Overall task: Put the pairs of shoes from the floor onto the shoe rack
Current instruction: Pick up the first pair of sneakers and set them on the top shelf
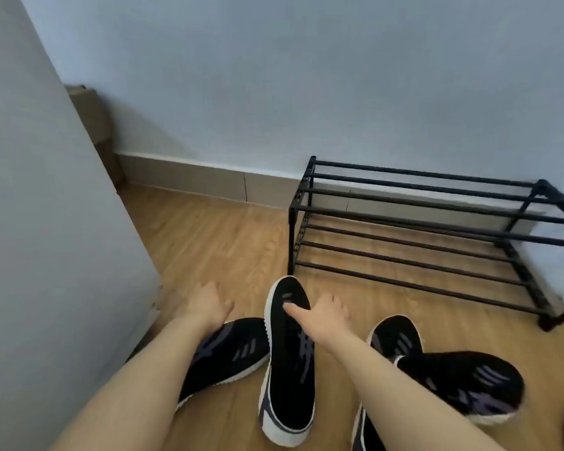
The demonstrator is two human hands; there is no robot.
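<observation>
Several black sneakers with white soles lie on the wooden floor in front of me. One sneaker [288,379] points toward the rack; my right hand [323,317] hovers over its toe half, fingers spread, holding nothing. Another sneaker [232,349] lies to its left, partly under my left forearm; my left hand [209,304] is open just above the floor beyond it. Two more sneakers [463,382] lie crossed at the right, partly hidden by my right arm. The black metal shoe rack [420,229] stands against the wall at right, with two tiers of bars and no shoes on it.
A white panel or door [46,255] fills the left side, close to my left arm. A beige skirting board [192,180] runs along the back wall. A brown cardboard box [95,125] stands in the far corner. Wooden floor [215,242] lies between the shoes and wall.
</observation>
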